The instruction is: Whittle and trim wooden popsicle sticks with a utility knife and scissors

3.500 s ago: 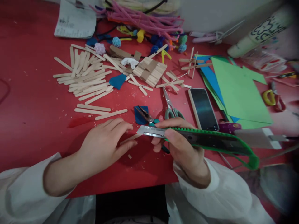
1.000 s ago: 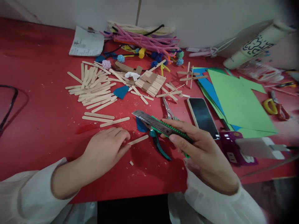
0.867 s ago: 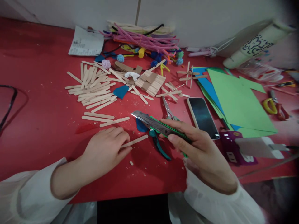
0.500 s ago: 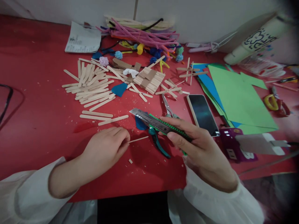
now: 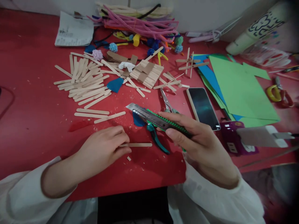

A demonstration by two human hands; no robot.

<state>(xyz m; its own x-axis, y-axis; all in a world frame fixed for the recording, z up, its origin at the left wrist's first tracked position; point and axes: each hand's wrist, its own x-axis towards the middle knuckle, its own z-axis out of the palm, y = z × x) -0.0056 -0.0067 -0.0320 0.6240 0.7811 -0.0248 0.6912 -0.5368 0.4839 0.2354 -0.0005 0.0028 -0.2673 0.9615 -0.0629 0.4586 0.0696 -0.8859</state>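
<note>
A flat, pale wooden craft stick (image 5: 141,145) lies roughly level across the view near the front of the red tabletop (image 5: 35,93), one end between the thumb and curled fingers of the left hand (image 5: 106,144), its rounded free end pointing right. The left fingers are drawn narrow around that end.

Above and to the right, the right hand (image 5: 201,141) grips a black-and-green utility knife (image 5: 155,119), thumb on the near side and forefinger along the far edge. Its bare steel blade (image 5: 137,109) points left and is apart from the stick.

The step in hand looks like positioning the stick, with no cut being made at this instant. Working the blade on it would call for a firm left pinch, fingertips clear of the edge, and the knife lowered to the wood.

Just beyond the stick's free end lie pliers with teal handles (image 5: 157,141), partly under the knife, near a dark blue scrap (image 5: 138,120). Grey-handled steel scissors (image 5: 166,101) lie behind them, beside a black-screened phone (image 5: 203,107). Past the left hand are three loose wooden sticks (image 5: 92,115), then a heaped pile of similar sticks (image 5: 85,82); farther right sit bright green paper sheets (image 5: 247,90).
</note>
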